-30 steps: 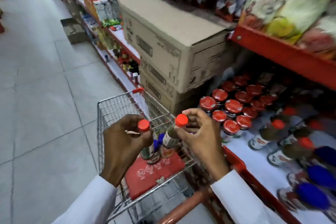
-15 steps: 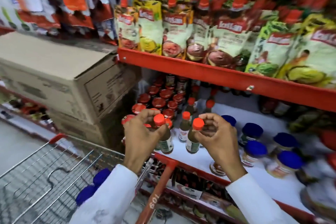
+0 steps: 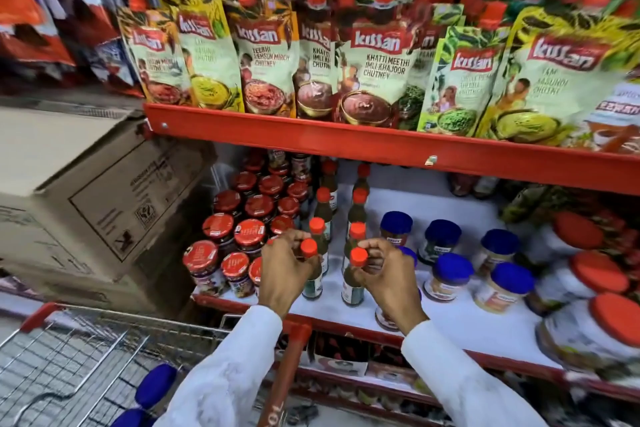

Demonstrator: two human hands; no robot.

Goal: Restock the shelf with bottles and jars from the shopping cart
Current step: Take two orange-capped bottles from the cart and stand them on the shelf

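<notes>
- My left hand [image 3: 284, 274] is closed around the neck of a small dark bottle with an orange cap [image 3: 309, 247], fingers curled just under the cap.
- My right hand [image 3: 384, 274] grips a second orange-capped bottle [image 3: 358, 256] the same way, thumb and fingers pinched at its neck.
- Both bottles stand upright at the front of the white shelf [image 3: 460, 319], side by side with a gap between them; I cannot tell whether their bases are touching the board or just above it.
- Directly beyond my hands, more bottles of the same kind [image 3: 357, 230] run in two rows toward the back of the shelf.
- Just left of my left hand sits a cluster of red-lidded jars [image 3: 249, 232], packed tight.
- To the right of my right hand stand blue-lidded jars [image 3: 453, 269], spaced apart, with larger orange-lidded tubs [image 3: 599, 272] further right.
- Above my hands, on the red shelf [image 3: 346, 135] overhead, spouted Kissan chutney pouches [image 3: 374, 55] lean in a row.
- Below my left sleeve is the wire shopping cart [image 3: 86, 354], with blue lids [image 3: 156, 381] showing inside it.
- Far to the left of my hands, stacked cardboard boxes [image 3: 86, 194] sit beside the shelving.
</notes>
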